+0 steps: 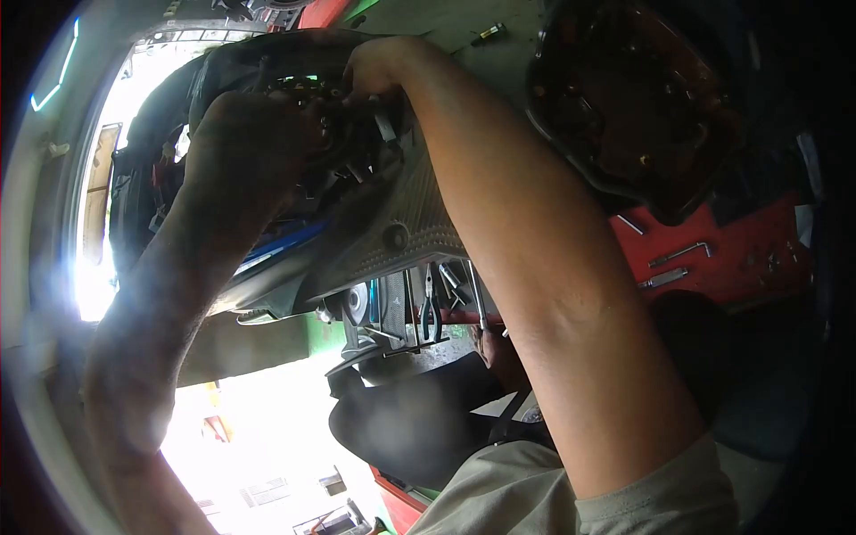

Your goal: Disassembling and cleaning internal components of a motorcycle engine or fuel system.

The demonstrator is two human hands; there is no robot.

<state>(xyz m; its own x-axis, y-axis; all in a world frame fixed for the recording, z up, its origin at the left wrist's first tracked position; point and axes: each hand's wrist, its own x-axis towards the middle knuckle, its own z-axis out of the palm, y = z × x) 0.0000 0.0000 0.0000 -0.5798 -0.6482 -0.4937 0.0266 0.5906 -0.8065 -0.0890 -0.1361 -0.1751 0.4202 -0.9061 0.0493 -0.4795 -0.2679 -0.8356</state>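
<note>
Both arms reach over a scooter's dark bodywork [357, 259] into an opening where metal parts and wires crowd together. My left hand [254, 134] lies in deep shadow at the left of this opening, and its fingers cannot be made out. At the opening's upper right, my right hand [379, 67] bends down with its fingers curled among the parts. Whatever those fingers grip is hidden. A small grey metal piece [384, 127] shows just below the right hand. A blue panel [285, 245] runs along the body under my left forearm.
A large dark reddish curved panel [642, 116] lies at the upper right. Below it, a red surface [749, 259] bears an angled wrench [682, 254] and other tools. Pliers [432, 303] are among several tools beneath the scooter. A small yellow-and-black object [489, 34] lies on the floor.
</note>
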